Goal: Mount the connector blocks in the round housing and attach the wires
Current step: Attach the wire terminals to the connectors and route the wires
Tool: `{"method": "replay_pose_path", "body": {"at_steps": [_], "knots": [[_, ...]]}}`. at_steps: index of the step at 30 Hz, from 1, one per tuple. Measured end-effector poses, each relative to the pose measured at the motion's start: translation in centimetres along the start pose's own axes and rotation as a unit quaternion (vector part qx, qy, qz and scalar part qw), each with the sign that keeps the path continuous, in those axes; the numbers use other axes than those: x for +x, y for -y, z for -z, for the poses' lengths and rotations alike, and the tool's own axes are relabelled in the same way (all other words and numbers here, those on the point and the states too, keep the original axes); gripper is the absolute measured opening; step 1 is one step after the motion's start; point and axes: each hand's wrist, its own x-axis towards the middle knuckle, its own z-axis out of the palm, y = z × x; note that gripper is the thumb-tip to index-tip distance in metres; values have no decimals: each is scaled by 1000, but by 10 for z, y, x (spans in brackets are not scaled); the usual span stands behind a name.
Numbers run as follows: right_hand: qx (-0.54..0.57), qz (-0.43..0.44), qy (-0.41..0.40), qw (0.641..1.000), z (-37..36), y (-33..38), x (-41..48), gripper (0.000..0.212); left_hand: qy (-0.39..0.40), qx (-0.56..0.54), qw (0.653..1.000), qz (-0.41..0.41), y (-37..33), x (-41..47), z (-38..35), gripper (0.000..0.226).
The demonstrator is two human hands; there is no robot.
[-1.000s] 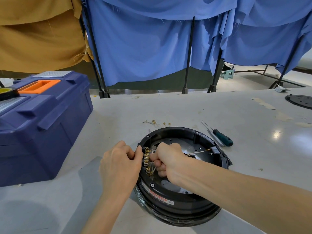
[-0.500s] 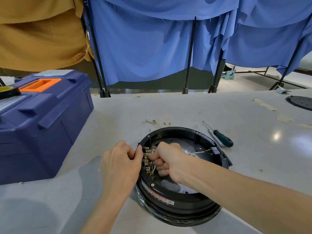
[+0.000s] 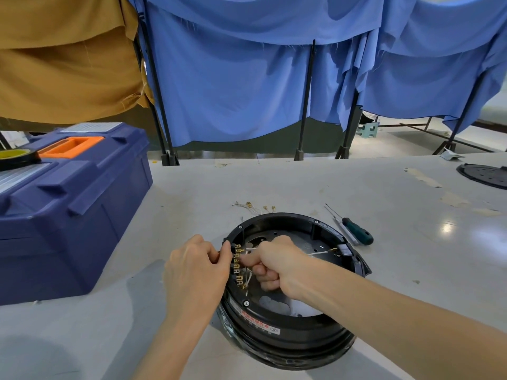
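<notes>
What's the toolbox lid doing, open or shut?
Shut. The toolbox lid lies flat on the body, its orange handle is folded into its recess, and a tape roll rests on top.

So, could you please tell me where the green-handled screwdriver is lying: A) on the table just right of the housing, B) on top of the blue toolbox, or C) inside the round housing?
A: the screwdriver lies on the table, just outside the right rim of the housing.

workshop: toolbox (image 3: 68, 204), screwdriver (image 3: 356, 234) on workbench (image 3: 274, 185).
</notes>
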Motion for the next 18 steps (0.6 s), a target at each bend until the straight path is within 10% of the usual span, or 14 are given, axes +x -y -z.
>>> {"method": "replay_pose_path", "body": {"at_steps": [18], "knots": [[-29, 45, 49, 997, 19, -14, -12, 35, 54, 53, 996, 41, -6, 4, 13, 51]]}}
